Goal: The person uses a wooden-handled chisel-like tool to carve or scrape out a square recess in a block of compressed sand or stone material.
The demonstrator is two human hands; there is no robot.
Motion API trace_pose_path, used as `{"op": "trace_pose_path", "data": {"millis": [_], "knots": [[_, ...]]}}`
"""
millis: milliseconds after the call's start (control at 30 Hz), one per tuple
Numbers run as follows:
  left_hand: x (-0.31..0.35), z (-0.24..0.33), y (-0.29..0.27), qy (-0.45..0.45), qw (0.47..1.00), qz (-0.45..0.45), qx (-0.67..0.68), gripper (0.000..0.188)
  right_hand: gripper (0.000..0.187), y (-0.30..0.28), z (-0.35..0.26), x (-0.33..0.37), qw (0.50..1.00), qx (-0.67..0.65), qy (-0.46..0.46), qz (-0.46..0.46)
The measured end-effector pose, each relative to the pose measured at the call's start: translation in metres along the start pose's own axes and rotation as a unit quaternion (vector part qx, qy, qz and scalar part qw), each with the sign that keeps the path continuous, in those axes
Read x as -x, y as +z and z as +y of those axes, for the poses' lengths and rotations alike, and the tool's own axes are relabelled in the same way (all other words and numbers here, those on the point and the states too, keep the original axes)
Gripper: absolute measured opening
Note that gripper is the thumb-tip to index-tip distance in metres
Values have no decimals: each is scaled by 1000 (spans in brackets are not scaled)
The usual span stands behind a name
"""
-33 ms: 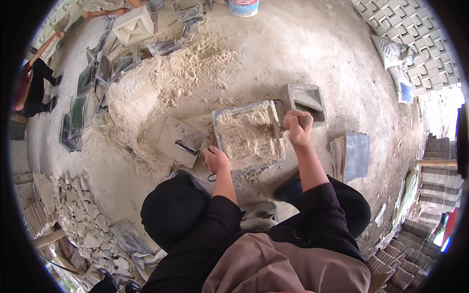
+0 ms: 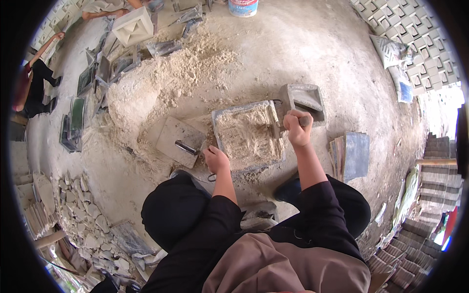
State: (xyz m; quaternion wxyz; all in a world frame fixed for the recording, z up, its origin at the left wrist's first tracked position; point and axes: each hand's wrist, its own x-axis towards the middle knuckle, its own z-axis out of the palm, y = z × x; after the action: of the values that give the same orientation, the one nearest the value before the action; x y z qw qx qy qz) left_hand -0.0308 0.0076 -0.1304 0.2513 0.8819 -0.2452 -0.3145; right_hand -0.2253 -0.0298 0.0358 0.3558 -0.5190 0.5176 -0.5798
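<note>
A square mould lies on the ground in front of me, packed with damp, sandy mix whose top is uneven. My right hand is closed round the short handle of a hammer-like tool. The tool's flat head meets the mould's right edge. At the mould's left edge, my left hand is curled on the rim, its fingertips partly hidden. Left of that hand, a metal-bladed tool rests on a square board.
A hollow block sits beyond my right hand, with flat plates nearer me. Loose mix is heaped at left, broken pieces nearer. A bucket stands at the back. Another person is at far left.
</note>
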Motion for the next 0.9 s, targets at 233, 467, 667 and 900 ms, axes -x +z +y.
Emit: {"op": "trace_pose_path", "data": {"millis": [233,467,667,900], "knots": [[3,4,-3,-12,1000,-3,-14,34,27,6,-5,3,999,-28,17,4],[0,6,2,12,1000,4,15,36,29,-5,2,1,997,-60,7,50],[-2,6,0,5,1000,-6,-2,35,27,-10,2,5,994,-93,34,42],[3,8,-5,4,1000,-11,-8,33,26,-17,-3,15,995,-71,36,60]]}}
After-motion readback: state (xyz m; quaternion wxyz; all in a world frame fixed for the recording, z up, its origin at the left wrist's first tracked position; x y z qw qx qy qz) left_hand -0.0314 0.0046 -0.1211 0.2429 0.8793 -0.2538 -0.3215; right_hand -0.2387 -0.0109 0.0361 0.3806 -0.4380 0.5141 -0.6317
